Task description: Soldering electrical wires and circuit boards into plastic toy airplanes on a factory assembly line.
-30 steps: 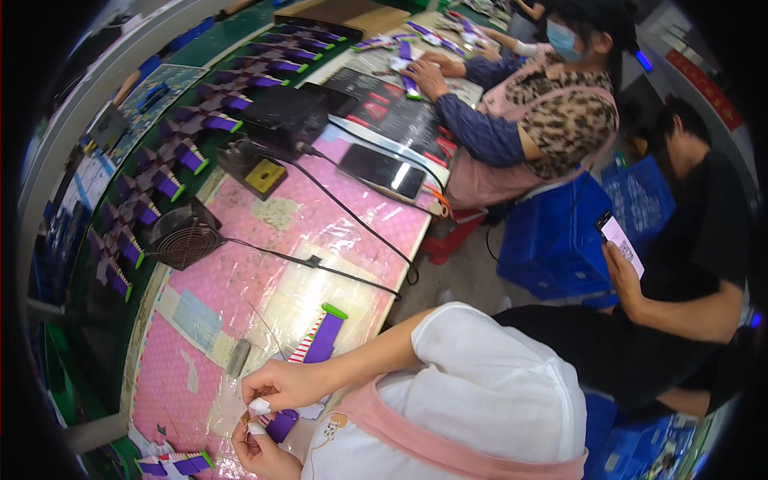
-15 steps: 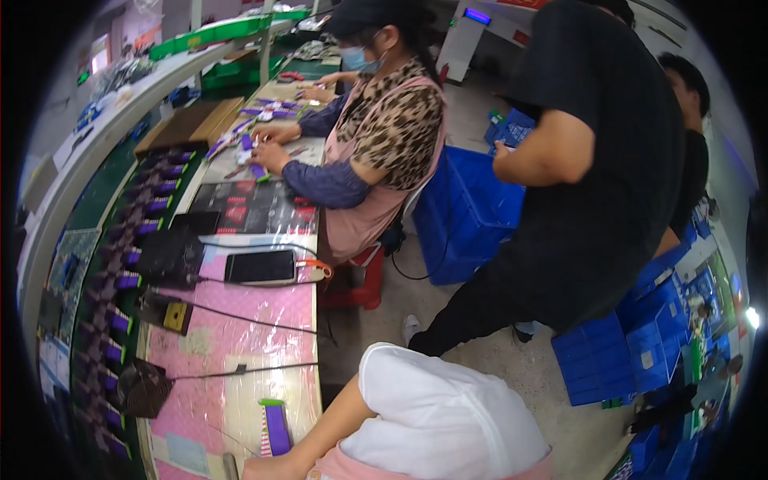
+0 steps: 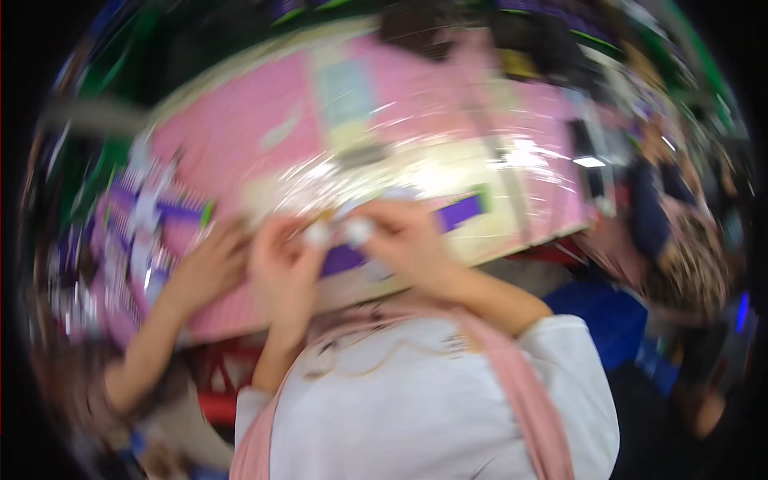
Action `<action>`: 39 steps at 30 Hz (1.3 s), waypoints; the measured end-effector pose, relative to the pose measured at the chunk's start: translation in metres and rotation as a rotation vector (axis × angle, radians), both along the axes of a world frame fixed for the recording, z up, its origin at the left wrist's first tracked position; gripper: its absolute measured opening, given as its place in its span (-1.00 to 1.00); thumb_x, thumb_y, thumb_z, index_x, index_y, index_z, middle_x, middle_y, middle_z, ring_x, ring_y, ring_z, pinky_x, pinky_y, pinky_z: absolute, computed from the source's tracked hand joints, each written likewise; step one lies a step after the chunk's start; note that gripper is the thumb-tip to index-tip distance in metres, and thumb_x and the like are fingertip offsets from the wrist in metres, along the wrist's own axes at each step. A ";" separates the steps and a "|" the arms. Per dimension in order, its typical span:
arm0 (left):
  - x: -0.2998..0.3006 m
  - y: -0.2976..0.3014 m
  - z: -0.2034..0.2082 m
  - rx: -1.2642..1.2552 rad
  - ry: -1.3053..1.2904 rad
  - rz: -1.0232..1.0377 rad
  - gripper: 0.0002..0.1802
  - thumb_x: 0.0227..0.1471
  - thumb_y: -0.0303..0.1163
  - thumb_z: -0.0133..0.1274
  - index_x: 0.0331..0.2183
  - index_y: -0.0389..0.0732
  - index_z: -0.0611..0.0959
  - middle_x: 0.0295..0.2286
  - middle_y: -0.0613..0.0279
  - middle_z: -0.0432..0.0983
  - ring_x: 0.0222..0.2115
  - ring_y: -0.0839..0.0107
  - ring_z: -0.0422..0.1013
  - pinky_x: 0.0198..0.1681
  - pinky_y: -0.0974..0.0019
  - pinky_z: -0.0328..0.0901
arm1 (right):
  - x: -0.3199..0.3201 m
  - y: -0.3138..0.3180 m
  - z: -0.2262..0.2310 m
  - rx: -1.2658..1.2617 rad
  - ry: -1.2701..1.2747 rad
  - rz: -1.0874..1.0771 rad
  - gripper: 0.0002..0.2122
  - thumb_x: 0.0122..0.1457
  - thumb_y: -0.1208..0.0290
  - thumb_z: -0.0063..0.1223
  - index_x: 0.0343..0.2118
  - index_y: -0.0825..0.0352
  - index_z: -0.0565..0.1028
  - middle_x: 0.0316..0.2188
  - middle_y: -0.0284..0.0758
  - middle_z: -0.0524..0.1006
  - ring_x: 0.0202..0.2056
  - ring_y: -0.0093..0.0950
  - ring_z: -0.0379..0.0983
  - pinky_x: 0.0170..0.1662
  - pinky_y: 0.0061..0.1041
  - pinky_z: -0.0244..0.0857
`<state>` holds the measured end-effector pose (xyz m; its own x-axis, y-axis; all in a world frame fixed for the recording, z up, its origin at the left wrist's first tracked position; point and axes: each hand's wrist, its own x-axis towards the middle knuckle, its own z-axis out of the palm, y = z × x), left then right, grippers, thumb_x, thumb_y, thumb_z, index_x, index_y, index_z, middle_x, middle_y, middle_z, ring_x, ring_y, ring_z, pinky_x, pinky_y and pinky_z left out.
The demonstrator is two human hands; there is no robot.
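Blurred. My left hand (image 3: 286, 260) and right hand (image 3: 404, 240) curl close together; whether they pinch anything, cannot tell. Purple piece (image 3: 461, 213), green-ended, over the pink table (image 3: 240, 120), right of my right hand. Co-worker's hand (image 3: 214, 260) beside my left.

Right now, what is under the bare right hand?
Beyond the right hand, a flat purple piece with a green end shows; to its left, a blurred purple patch. Whether they join is covered.
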<state>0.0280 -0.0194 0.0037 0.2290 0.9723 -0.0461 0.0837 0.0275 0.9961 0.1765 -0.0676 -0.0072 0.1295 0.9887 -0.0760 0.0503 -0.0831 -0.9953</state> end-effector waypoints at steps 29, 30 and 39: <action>-0.041 -0.025 -0.023 0.346 0.215 -0.187 -0.81 -0.19 -0.59 0.02 -0.40 -0.21 0.53 -0.57 0.23 0.45 -0.60 0.34 0.41 -0.58 0.34 0.28 | -0.003 0.063 0.015 0.131 -0.223 0.053 -0.81 0.06 0.55 -0.09 -0.25 0.44 0.41 -0.43 -0.36 0.45 -0.53 -0.64 0.31 -0.52 -0.69 0.17; -0.044 -0.027 -0.024 0.335 0.235 -0.175 -0.80 -0.21 -0.58 0.02 -0.40 -0.19 0.54 -0.56 0.22 0.45 -0.60 0.31 0.40 -0.57 0.33 0.29 | -0.009 0.079 0.013 0.205 -0.314 0.171 -0.80 0.04 0.57 -0.09 -0.24 0.44 0.41 -0.41 -0.34 0.45 -0.51 -0.60 0.34 -0.49 -0.66 0.21; -0.041 -0.036 -0.036 0.411 0.158 -0.129 -0.79 -0.26 -0.57 0.04 -0.42 -0.17 0.55 -0.57 0.24 0.43 -0.61 0.33 0.40 -0.58 0.31 0.31 | -0.088 0.149 -0.017 0.366 -0.724 0.911 -0.80 -0.13 0.66 -0.10 -0.37 0.45 0.44 -0.37 -0.06 0.41 -0.38 -0.08 0.38 -0.27 -0.26 0.26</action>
